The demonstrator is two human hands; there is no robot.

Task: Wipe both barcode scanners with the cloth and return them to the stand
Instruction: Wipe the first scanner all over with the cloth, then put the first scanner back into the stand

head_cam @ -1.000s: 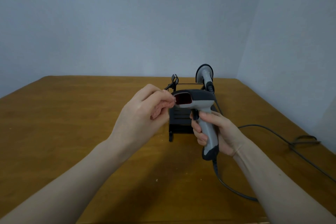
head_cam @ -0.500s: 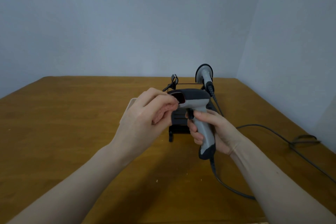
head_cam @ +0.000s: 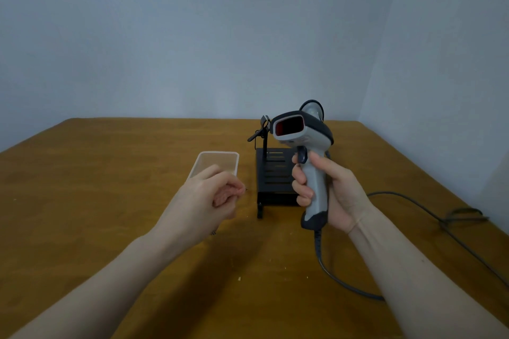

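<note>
fingers (head_cam: 301,187) of the right hand (head_cam: 327,195) wrap the scanner (head_cam: 303,135) handle, window facing back, probably for inspection. the left hand (head_cam: 209,198) curls loosely above the table (head_cam: 110,201); whether it holds a cloth i cannot tell. the stand (head_cam: 272,176) waits just behind, a second scanner (head_cam: 314,107) perched there, beside a clear tray (head_cam: 217,155). bare walls.

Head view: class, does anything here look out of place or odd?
Yes: no cloth shows. The left hand is curled near the clear tray holding nothing visible, while the right hand grips the scanner off its stand.
</note>
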